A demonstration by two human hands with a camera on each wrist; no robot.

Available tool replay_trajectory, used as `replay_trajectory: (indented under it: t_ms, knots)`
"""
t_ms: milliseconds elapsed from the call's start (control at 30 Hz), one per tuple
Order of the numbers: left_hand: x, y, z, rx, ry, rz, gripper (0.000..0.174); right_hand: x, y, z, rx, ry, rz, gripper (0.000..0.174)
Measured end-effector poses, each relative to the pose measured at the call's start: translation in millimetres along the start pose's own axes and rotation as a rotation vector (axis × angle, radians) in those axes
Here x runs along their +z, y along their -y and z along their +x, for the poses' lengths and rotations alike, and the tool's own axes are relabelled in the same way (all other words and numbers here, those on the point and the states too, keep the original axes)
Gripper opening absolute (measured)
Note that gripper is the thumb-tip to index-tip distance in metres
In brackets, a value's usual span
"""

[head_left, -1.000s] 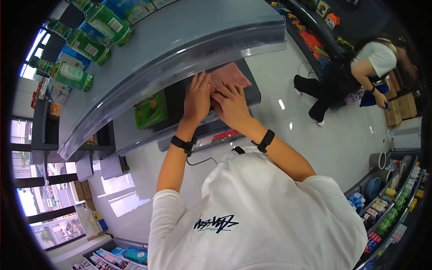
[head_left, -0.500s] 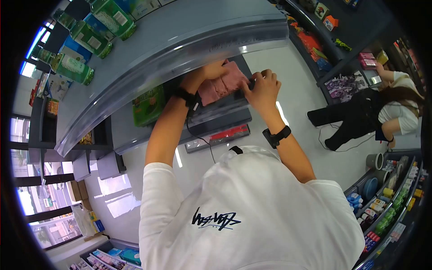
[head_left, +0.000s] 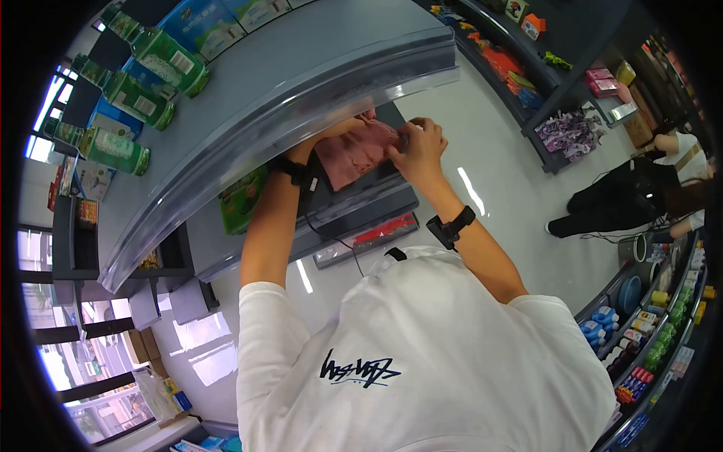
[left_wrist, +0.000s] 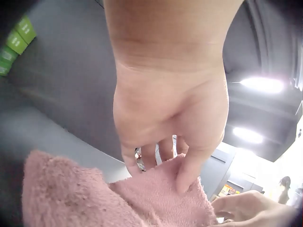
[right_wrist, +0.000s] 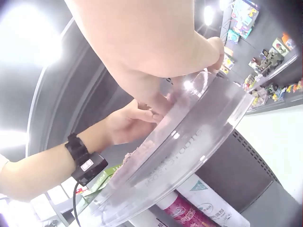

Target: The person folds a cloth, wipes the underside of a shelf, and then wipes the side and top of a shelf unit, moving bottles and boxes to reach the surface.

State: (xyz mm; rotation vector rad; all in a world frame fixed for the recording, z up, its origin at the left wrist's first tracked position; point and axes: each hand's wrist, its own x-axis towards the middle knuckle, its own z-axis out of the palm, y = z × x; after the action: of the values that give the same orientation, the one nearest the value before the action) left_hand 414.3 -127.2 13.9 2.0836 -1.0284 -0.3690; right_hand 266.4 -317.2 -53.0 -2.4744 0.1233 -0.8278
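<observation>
A fluffy pink towel (head_left: 350,160) lies folded on the dark lower shelf. My left hand (left_wrist: 173,113) pinches its upper edge, the thumb on the near face and the other fingers behind. Seen from the head, the clear shelf lip partly covers that left hand (head_left: 343,129). At the towel's right end my right hand (head_left: 423,151) grips the corner with thumb and curled fingers. In the right wrist view the right hand (right_wrist: 156,61) is close beside the left hand (right_wrist: 132,124), and the clear lip hides part of the towel.
A clear plastic lip (head_left: 301,124) edges the upper shelf just above my hands. Green bottles (head_left: 169,64) stand on that shelf. Left of the towel lies a green pack (head_left: 242,200). A person in black trousers (head_left: 621,196) is at the far right, beyond the aisle floor.
Both hands lay flat on the towel, then the left reached further under the upper shelf and the right shifted to the towel's right end. The towel has turned and bunched. The other person moved right.
</observation>
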Motion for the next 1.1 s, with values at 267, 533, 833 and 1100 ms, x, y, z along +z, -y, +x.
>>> replay_trajectory:
  t_ms: [267, 533, 833, 1100]
  knots:
    - [3, 9, -37, 0.128, -0.170, 0.423, 0.023, -5, 20, 3, -0.533, -0.003, 0.300, 0.026]
    - [12, 6, -64, 0.025, -0.119, 0.511, 0.023, -2, 13, -4, -0.678, 0.143, 0.306, 0.029]
    - [15, 14, -75, 0.054, -0.117, 0.339, 0.019, -2, 17, -6, -0.614, 0.262, 0.403, 0.027]
    - [55, -34, -114, -0.263, -0.640, 0.348, 0.041, -2, 23, -9, -0.535, 0.283, 0.427, 0.021]
